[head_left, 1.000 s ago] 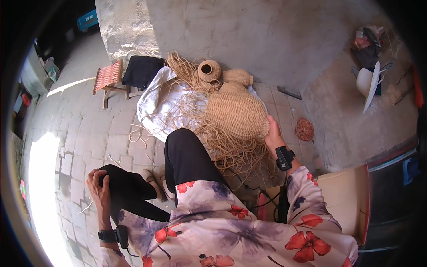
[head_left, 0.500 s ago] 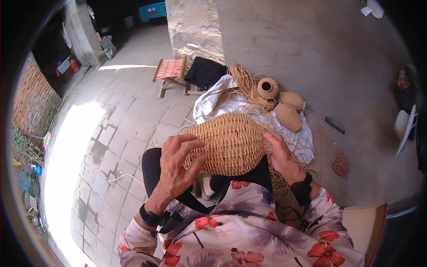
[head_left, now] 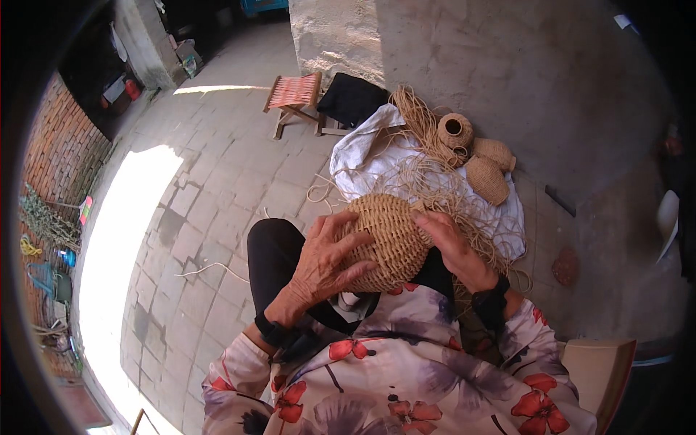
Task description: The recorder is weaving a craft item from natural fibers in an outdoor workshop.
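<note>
A tan woven straw vase (head_left: 388,243) lies on its side above my lap, held between both hands. My left hand (head_left: 328,257) cups its left end, fingers curved over the weave and thumb along the near side. At the right end, my right hand (head_left: 453,243) grips the narrow neck, with the thumb on top and the other fingers mostly hidden. Loose straw cords (head_left: 478,232) spill out past the vase on the right.
Several finished woven vases (head_left: 487,179) and a bundle of straw cord (head_left: 412,119) rest on a white cloth (head_left: 362,156). Beside them stand a folding stool (head_left: 296,90) and a black cloth (head_left: 353,99). A dark bar (head_left: 560,201) lies on the floor at the right.
The vase has turned, so its left end now points more toward me and it looks shorter. My left hand has moved right and settled against it. The whole view has shifted slightly.
</note>
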Available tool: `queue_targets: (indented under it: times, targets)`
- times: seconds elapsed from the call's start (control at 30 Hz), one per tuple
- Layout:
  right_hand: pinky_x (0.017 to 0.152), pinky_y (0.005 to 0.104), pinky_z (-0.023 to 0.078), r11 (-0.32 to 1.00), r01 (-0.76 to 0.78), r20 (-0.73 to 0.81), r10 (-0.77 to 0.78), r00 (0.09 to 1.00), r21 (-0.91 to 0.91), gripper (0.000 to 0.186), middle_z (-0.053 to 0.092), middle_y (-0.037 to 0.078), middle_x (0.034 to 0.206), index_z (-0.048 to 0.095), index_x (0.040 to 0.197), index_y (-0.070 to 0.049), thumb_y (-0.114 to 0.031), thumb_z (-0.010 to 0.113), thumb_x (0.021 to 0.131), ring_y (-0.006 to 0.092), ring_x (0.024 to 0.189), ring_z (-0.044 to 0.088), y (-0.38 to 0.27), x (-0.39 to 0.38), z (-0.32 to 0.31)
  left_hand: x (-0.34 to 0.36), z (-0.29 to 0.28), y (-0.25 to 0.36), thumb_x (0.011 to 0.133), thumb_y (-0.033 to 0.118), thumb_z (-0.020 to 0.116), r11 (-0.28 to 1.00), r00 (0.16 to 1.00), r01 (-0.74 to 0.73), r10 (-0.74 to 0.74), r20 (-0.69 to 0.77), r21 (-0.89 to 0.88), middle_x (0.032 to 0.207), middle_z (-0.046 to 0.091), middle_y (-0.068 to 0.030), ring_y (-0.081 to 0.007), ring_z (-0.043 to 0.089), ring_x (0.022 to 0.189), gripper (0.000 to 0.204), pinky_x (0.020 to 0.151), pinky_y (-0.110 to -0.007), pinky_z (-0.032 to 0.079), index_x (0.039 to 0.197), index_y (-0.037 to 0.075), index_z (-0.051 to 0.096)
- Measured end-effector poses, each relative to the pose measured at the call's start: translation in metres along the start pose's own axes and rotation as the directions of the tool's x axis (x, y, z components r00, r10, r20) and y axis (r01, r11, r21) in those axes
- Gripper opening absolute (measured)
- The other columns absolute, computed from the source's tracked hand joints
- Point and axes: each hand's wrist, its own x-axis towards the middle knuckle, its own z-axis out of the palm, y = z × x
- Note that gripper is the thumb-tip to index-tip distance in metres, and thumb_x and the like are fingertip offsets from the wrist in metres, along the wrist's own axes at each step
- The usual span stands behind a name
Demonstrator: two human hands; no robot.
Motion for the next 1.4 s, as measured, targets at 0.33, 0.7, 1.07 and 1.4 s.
queue_targets:
  times: [0.33,0.7,1.07,1.4]
  targets:
    - [0.088,0.0254,0.043,0.990,-0.116,0.127,0.126,0.984,-0.083,0.037,0.065,0.005,0.102,0.063,0.109,0.004,-0.030,0.053,0.100,0.0099,0.097,0.057,-0.013,0.034,0.007,-0.008,0.009,0.004,0.077,0.035,0.077,0.968,0.963,0.243,-0.249,-0.106,-0.063,0.124,0.049,-0.0159,-0.0350,0.046,0.118,0.039,0.100,-0.045,0.040,0.104,0.012,0.062]
    - [0.071,0.0423,0.049,0.646,0.232,0.375,0.092,0.922,-0.727,0.037,0.067,0.020,0.080,0.067,0.086,0.000,-0.036,0.061,0.081,0.0347,0.075,0.065,-0.039,0.074,0.020,-0.005,-0.013,-0.013,0.077,0.020,0.071,0.960,0.945,0.252,-0.271,-0.182,-0.120,0.122,0.055,-0.0133,-0.0315,0.051,0.117,0.048,0.099,-0.042,0.040,0.121,0.008,0.056]
    - [0.071,0.0441,0.050,0.443,0.669,0.721,-0.070,0.690,-0.597,0.018,0.066,0.017,0.079,0.067,0.082,-0.004,-0.021,0.066,0.076,0.0359,0.078,0.065,-0.043,0.070,0.061,0.022,-0.045,0.001,0.081,0.018,0.068,0.994,0.981,-0.032,0.012,0.193,0.102,0.103,0.064,-0.0124,-0.0310,0.056,0.103,0.042,0.098,-0.044,0.038,0.119,0.006,0.057]
    - [0.088,0.0389,0.048,0.595,0.526,0.415,-0.327,0.849,-0.608,0.032,0.063,0.014,0.103,0.063,0.109,-0.003,-0.022,0.070,0.084,0.0302,0.099,0.062,-0.013,0.041,0.012,-0.067,-0.079,-0.053,0.094,0.020,0.065,0.696,0.827,0.496,-0.561,0.038,-0.519,0.095,0.063,-0.0048,-0.0136,0.055,0.098,0.027,0.089,-0.031,0.044,0.109,-0.001,0.066]
